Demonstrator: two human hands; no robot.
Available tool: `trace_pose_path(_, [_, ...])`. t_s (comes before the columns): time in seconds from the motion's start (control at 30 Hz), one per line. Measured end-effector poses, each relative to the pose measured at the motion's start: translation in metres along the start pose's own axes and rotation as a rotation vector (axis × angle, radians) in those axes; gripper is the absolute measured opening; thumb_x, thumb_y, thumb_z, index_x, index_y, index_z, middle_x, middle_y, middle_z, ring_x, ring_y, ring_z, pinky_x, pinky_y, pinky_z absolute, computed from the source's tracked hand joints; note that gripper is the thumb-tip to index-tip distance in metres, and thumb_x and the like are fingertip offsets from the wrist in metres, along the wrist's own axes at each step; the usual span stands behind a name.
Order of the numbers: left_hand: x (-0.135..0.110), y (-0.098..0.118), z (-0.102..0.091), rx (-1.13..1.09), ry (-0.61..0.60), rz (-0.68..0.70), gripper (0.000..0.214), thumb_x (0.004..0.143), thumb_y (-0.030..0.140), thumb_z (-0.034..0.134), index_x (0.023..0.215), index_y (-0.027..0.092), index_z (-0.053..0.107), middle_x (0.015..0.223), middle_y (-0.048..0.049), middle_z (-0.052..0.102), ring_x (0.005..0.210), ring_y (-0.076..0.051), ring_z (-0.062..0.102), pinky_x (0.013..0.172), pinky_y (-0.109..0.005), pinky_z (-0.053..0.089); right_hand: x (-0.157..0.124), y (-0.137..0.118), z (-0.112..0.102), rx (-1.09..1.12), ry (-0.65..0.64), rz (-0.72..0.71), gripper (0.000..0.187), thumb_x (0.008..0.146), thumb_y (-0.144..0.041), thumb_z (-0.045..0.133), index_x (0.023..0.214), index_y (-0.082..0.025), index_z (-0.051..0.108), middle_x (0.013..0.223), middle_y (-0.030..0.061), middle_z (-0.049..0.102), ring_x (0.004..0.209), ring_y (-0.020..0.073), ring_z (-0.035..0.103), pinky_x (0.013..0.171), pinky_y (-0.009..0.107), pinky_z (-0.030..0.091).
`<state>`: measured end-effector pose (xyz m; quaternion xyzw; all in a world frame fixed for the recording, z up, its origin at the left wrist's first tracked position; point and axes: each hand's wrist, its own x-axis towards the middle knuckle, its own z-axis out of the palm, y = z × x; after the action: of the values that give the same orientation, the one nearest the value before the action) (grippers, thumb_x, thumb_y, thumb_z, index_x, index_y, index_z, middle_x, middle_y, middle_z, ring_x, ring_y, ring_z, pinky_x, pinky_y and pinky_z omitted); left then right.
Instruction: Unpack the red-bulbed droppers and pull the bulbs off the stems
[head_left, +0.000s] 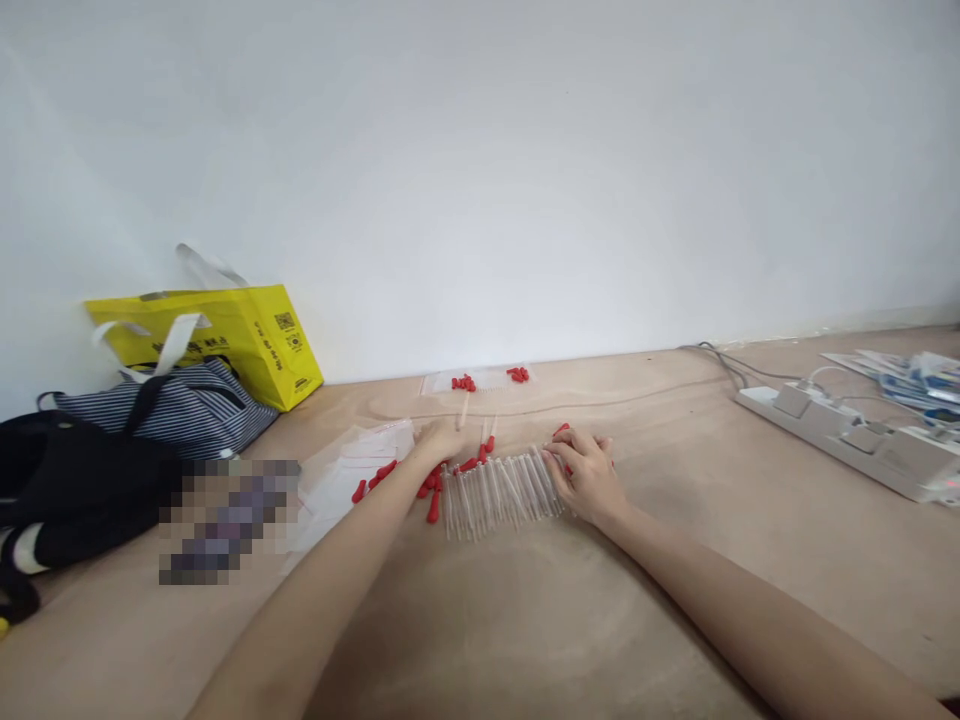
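A row of clear glass dropper tubes (499, 495) lies side by side on the wooden table. My right hand (592, 480) is at the row's right end, fingers curled and closed round a red rubber bulb (570, 468), partly hidden by them. Beyond the row's left end is my left hand (441, 440), blurred, its fingers mostly hidden; a slim pale shape (463, 410) shows beside it, and I cannot tell whether it is a finger. Loose red rubber bulbs (433, 508) lie around my left wrist. Two droppers with red bulbs (490, 443) lie behind the row.
Plastic zip bags (352, 465) lie left of the bulbs. Farther back, a clear bag (491, 379) holds red bulbs. At left are a yellow shopping bag (270, 345), a striped bag (206, 405) and a black bag (97, 480). A power strip (847, 440) with cables stands right.
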<state>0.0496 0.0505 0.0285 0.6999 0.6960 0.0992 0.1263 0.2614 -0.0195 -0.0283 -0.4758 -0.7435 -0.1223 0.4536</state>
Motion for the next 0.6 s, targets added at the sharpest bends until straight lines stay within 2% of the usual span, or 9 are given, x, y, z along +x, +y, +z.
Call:
trace_pose_path(0.07, [-0.021, -0.010, -0.008, 0.013, 0.062, 0.027, 0.033, 0.084, 0.034, 0.029, 0.087, 0.015, 0.055, 0.054, -0.0035, 0.060, 0.048, -0.017, 0.056, 0.050, -0.027, 0.040, -0.001, -0.001, 0.000, -0.008, 0.007, -0.020, 0.016, 0.080, -0.022, 0.045, 0.081, -0.019, 0.062, 0.081, 0.0032, 0.059, 0.075, 0.0139, 0.051, 0.074, 0.032, 0.025])
trace_pose_path(0.17, [-0.054, -0.026, -0.013, 0.034, 0.174, 0.138, 0.022, 0.085, 0.028, 0.031, 0.090, 0.018, 0.050, 0.078, -0.0048, 0.062, 0.072, -0.017, 0.058, 0.068, -0.029, 0.041, -0.001, -0.009, -0.002, -0.029, 0.046, -0.070, 0.016, 0.079, -0.021, 0.047, 0.088, -0.019, 0.061, 0.085, 0.0044, 0.059, 0.079, 0.0156, 0.051, 0.073, 0.032, 0.027])
trace_pose_path(0.23, [-0.074, -0.035, -0.009, 0.086, 0.286, 0.341, 0.016, 0.084, 0.024, 0.036, 0.083, 0.018, 0.051, 0.084, -0.0049, 0.061, 0.081, -0.018, 0.055, 0.075, -0.032, 0.039, -0.001, -0.020, -0.005, -0.041, 0.080, -0.136, 0.020, 0.079, -0.022, 0.048, 0.096, -0.018, 0.058, 0.093, 0.0064, 0.059, 0.084, 0.0169, 0.051, 0.073, 0.033, 0.027])
trace_pose_path(0.37, [-0.100, -0.043, 0.012, 0.144, 0.490, 0.708, 0.017, 0.085, 0.022, 0.037, 0.078, 0.017, 0.051, 0.078, -0.0042, 0.059, 0.074, -0.018, 0.053, 0.068, -0.031, 0.040, -0.004, -0.043, -0.009, -0.027, 0.025, -0.347, 0.028, 0.081, -0.027, 0.048, 0.108, -0.018, 0.052, 0.104, 0.0073, 0.059, 0.094, 0.0179, 0.049, 0.082, 0.036, 0.024])
trace_pose_path(0.47, [-0.112, -0.039, 0.027, 0.141, 0.600, 0.853, 0.017, 0.086, 0.020, 0.037, 0.078, 0.016, 0.052, 0.074, -0.0039, 0.059, 0.070, -0.016, 0.052, 0.066, -0.029, 0.040, -0.009, -0.055, -0.004, -0.002, -0.033, -0.446, 0.023, 0.082, -0.028, 0.047, 0.103, -0.019, 0.054, 0.091, 0.0041, 0.063, 0.091, 0.0165, 0.050, 0.087, 0.039, 0.019])
trace_pose_path(0.6, [-0.119, -0.032, 0.035, 0.104, 0.651, 0.901, 0.014, 0.084, 0.020, 0.041, 0.082, 0.016, 0.054, 0.077, -0.0043, 0.060, 0.074, -0.017, 0.052, 0.071, -0.031, 0.039, -0.018, -0.059, 0.006, -0.016, -0.060, -0.471, 0.018, 0.082, -0.015, 0.043, 0.089, -0.019, 0.058, 0.062, -0.0013, 0.058, 0.071, 0.0119, 0.048, 0.086, 0.038, 0.018])
